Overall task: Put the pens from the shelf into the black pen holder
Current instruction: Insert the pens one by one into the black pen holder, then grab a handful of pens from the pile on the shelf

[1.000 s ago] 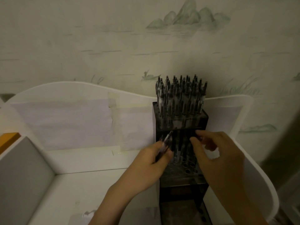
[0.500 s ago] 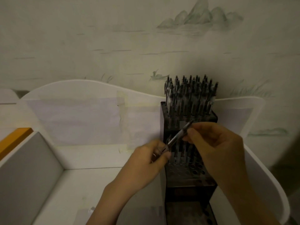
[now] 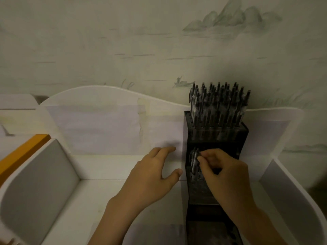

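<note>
So the right hand [image 3: 228, 175] is pinching a pen [image 3: 194, 160] near its top, fingertips curled round it, and the pen stands nearly upright at the left end of the middle tier of the black pen holder [image 3: 216, 156], tip already down among the holes. The top tier is packed with pens [image 3: 218, 106], so there's no room up there. The left hand [image 3: 152, 175] holds nothing, fingers spread and relaxed over the white shelf [image 3: 99, 183], thumb just beside the holder's left wall; I can't tell if it actually touches. If I were doing this, I'd keep the pen vertical and let it slide straight down instead of pushing at an angle, since those holes look snug and a tilted pen probably jams against its neighbours. I'd also press the free hand against the holder's side, because a tall narrow rack like that looks tippy. It's too dim to see which hole the tip sits in, so go by feel and release only once it bottoms out.
</note>
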A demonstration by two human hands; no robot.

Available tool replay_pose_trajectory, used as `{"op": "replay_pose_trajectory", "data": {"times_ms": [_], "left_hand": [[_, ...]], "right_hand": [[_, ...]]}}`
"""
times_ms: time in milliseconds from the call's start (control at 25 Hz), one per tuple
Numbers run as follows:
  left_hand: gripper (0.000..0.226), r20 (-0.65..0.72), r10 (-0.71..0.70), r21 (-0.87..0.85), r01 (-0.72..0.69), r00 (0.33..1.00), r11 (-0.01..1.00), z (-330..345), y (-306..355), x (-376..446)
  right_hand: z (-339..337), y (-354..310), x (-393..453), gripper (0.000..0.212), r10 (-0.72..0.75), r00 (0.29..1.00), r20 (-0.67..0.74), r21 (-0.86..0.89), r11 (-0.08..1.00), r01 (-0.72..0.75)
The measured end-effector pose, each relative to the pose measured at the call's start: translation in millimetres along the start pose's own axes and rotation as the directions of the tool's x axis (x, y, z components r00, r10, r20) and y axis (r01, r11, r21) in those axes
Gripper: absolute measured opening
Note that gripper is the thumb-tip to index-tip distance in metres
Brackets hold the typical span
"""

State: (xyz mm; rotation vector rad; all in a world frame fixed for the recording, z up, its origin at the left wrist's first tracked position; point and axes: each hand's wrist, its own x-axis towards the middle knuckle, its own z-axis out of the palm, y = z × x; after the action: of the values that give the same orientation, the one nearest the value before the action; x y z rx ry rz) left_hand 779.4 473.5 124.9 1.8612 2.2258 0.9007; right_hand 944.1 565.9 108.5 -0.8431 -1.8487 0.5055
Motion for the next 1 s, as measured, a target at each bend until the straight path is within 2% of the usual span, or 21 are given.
{"op": "replay_pose_trajectory", "data": {"times_ms": [200,360,480,560,640,720,880,1000], "left_hand": [[0.056,-0.005,0.002,-0.004,-0.002,1.000,1.000,1,5,-3],[0.055,-0.034,-0.007,0.014,0.008,0.999,1.000,1,8,-7],[0.054,-0.070,-0.034,0.018,0.035,0.997,0.999,-2,10,-14],[0.055,-0.102,-0.057,0.020,0.059,0.993,0.998,-4,12,-21],[0.057,-0.139,-0.080,0.036,0.086,0.987,0.996,-8,12,-29],[0.058,-0.176,-0.118,0.072,0.133,0.977,0.989,-12,10,-40],[0.061,-0.273,-0.251,0.177,0.305,0.929,0.936,-25,-4,-78],[0.061,-0.331,-0.368,0.182,0.441,0.869,0.879,-38,-14,-114]], "right_hand": [[2,7,3,0.009,0.067,0.987,0.148,-0.063,0.996,-0.059],[1,7,0,0.015,0.072,0.985,0.154,-0.079,0.995,-0.060],[-6,-1,-4,0.028,-0.110,0.993,0.039,-0.101,0.988,0.113],[-7,-12,-5,0.032,-0.253,0.967,0.035,-0.020,0.967,0.254],[0,-23,-5,0.041,-0.315,0.933,0.172,0.085,0.949,0.304],[11,-30,-5,0.051,-0.305,0.888,0.345,0.115,0.952,0.282],[39,-49,-13,0.064,-0.294,0.755,0.587,0.063,0.946,0.319],[62,-74,-26,0.066,-0.296,0.642,0.707,0.031,0.920,0.390]]}}
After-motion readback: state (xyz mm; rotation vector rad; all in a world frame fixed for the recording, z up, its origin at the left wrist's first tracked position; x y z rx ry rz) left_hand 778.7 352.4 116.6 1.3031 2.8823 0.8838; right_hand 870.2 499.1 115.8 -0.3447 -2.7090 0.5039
